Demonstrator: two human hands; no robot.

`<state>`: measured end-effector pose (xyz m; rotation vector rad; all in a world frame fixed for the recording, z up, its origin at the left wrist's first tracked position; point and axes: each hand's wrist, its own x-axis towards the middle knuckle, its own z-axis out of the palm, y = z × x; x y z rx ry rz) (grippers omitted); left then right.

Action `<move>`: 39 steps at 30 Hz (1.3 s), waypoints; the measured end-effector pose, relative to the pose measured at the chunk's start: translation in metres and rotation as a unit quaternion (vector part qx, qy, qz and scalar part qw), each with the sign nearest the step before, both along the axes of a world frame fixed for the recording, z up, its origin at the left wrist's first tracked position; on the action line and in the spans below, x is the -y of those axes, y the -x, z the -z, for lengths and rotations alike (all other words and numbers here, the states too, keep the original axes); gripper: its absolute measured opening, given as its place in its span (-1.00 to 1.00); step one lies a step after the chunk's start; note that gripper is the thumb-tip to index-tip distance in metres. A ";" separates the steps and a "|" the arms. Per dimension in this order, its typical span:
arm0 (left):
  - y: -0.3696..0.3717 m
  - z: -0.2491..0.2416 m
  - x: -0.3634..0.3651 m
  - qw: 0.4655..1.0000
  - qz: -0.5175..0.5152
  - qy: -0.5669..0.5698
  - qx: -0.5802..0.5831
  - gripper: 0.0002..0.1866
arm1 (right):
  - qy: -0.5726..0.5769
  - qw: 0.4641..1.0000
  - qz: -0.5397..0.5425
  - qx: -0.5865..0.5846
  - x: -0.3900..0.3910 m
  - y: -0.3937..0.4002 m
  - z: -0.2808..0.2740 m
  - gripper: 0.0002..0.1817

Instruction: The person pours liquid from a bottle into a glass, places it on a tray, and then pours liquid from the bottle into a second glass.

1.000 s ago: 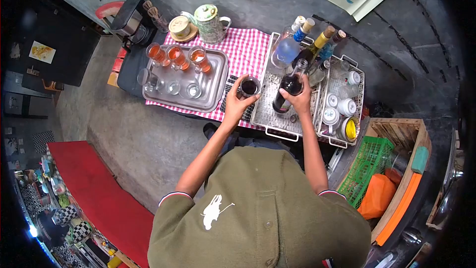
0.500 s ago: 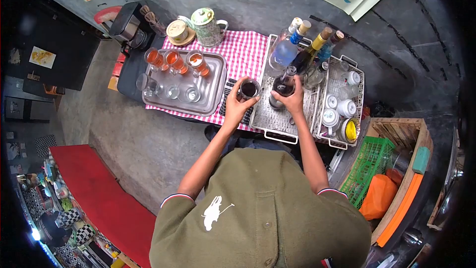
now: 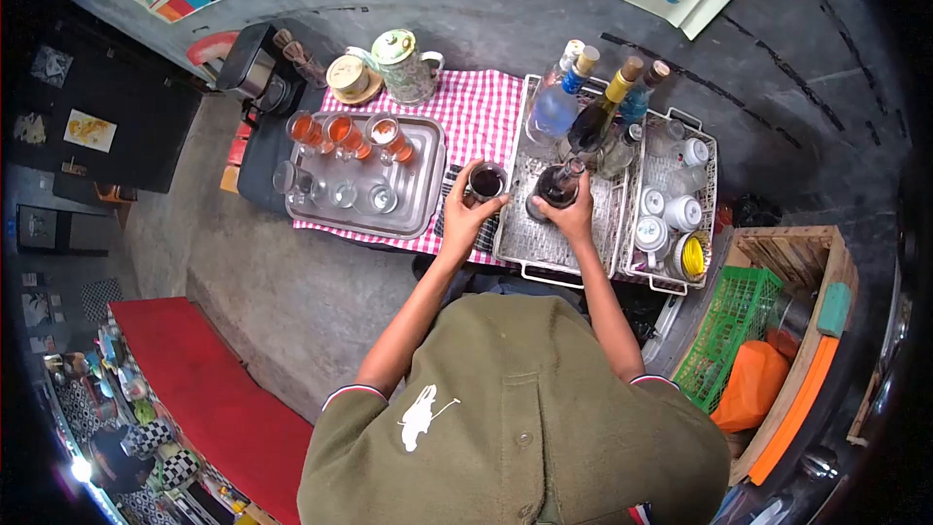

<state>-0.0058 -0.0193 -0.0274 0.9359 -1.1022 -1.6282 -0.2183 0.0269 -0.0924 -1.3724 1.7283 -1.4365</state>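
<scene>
My left hand (image 3: 468, 220) is wrapped round a small glass of dark liquid (image 3: 488, 181), held upright at the left edge of a white wire-rimmed tray (image 3: 544, 255). In my right hand (image 3: 576, 214) is a clear glass bottle (image 3: 558, 187) with dark liquid inside, its narrow neck leaning slightly right. The bottle is over the tray, a short gap to the right of the glass. A dark patterned cloth (image 3: 455, 224) lies under and beside my left hand. Behind my right hand stands a dark bottle with a yellow neck (image 3: 595, 124).
A metal tray (image 3: 364, 222) at left bears several glasses, some with red-orange drink (image 3: 342, 130). A floral pitcher (image 3: 403, 73) stands behind it. Several corked bottles (image 3: 557, 109) occupy the wire tray's back. A second rack (image 3: 702, 194) holds white-lidded jars. A green basket (image 3: 729, 331) sits lower right.
The bottle in my right hand has come lower and closer to me, its neck nearer my fingers. My left hand keeps its hold on the glass. The whole view has shifted slightly.
</scene>
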 end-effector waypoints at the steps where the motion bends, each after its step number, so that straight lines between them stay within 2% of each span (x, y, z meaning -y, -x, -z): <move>1: 0.000 0.000 0.000 1.000 0.004 -0.007 -0.002 -0.26 | -0.014 1.000 0.008 -0.003 -0.005 0.000 -0.001 -0.06; 14: 0.003 0.000 -0.004 1.000 0.022 0.004 0.018 -0.28 | -0.049 0.999 0.020 -0.001 -0.014 -0.004 0.000 0.08; 20: 0.000 -0.009 -0.006 0.999 0.038 0.002 0.010 -0.25 | -0.005 1.000 0.012 0.019 -0.013 -0.005 0.001 0.12; 23: -0.002 -0.012 -0.008 0.999 0.045 0.002 0.011 -0.24 | -0.017 1.000 0.010 0.024 -0.013 -0.005 -0.003 0.14; 26: -0.005 -0.015 -0.011 0.999 0.044 -0.002 0.002 -0.23 | 0.035 0.999 0.016 0.027 -0.013 -0.006 -0.001 0.14; 29: -0.008 -0.027 -0.015 0.999 0.044 -0.021 0.005 -0.23 | 0.057 0.996 0.060 -0.037 -0.027 -0.004 -0.013 0.14; 30: -0.009 -0.027 -0.016 0.999 0.036 -0.020 -0.003 -0.23 | 0.102 0.989 0.092 -0.045 -0.030 -0.008 -0.019 0.06; 33: -0.014 -0.028 -0.019 0.999 0.037 -0.011 -0.004 -0.23 | 0.127 0.978 0.113 -0.125 -0.054 -0.009 -0.036 -0.09; 34: -0.016 -0.030 -0.020 0.999 0.032 -0.020 -0.015 -0.24 | 0.150 0.970 0.107 -0.157 -0.059 -0.015 -0.048 -0.23; 39: -0.023 -0.038 -0.022 0.999 0.031 -0.017 -0.009 -0.23 | 0.096 0.978 -0.021 -0.183 -0.076 -0.055 -0.056 -0.34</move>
